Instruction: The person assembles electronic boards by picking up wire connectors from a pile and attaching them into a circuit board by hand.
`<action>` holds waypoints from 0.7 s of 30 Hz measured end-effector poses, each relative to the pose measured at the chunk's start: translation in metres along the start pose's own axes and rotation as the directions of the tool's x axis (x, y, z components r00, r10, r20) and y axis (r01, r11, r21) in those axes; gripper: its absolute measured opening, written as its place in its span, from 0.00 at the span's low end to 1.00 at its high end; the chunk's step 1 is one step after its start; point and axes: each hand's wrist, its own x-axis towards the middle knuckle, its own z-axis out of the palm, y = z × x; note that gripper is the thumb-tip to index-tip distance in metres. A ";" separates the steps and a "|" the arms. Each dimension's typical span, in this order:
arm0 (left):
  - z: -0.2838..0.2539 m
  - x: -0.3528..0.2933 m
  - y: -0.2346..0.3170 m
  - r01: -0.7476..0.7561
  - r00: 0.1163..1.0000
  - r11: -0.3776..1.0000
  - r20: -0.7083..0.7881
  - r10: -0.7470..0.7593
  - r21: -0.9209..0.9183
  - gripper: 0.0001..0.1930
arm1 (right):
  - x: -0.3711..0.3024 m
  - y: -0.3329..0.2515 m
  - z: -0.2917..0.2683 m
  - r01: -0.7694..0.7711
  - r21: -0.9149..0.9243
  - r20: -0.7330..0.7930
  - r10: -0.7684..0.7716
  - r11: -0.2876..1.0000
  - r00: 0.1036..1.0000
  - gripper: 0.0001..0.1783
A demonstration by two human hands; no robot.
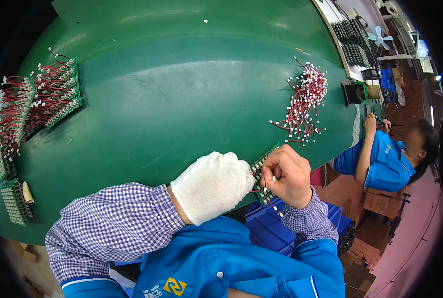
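A green circuit board (264, 161) with rows of pale connectors lies at the table's near edge, between my hands. My left hand (214, 186), in a white knitted glove, is curled closed at the board's left side; whatever its fingers grip is hidden from above. My bare right hand (288, 174) is over the board's right side, thumb and fingertips pinched on a short red cable with white plugs (274, 178). More red and black wire ends with white plugs (272, 206) hang from the board's lower end.
A loose pile of red cables with white plugs (306, 97) lies at the right. Boards bristling with cables (57, 92) stand at the far left, with a stack of bare boards (15, 201) nearer. Blue crates (268, 223) sit below the edge. A co-worker in blue (388, 159) works at right.
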 end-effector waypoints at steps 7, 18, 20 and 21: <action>0.001 -0.001 -0.001 0.007 1.000 1.000 0.014 -0.007 -0.004 0.03 | 0.003 -0.004 -0.006 -0.011 -0.020 0.107 0.013 1.000 0.994 0.13; 0.002 0.001 0.001 -0.035 0.998 0.995 -0.044 0.040 0.095 0.04 | 0.014 -0.032 -0.007 0.369 -0.549 0.377 -0.173 0.750 0.910 0.13; 0.000 0.002 0.001 -0.047 0.999 0.995 -0.024 0.049 0.089 0.05 | 0.016 -0.027 -0.012 0.348 -0.521 0.373 -0.159 0.779 0.914 0.12; -0.001 0.002 0.001 -0.043 0.999 0.996 -0.004 0.044 0.078 0.05 | 0.018 -0.023 -0.015 0.334 -0.482 0.381 -0.150 0.810 0.912 0.12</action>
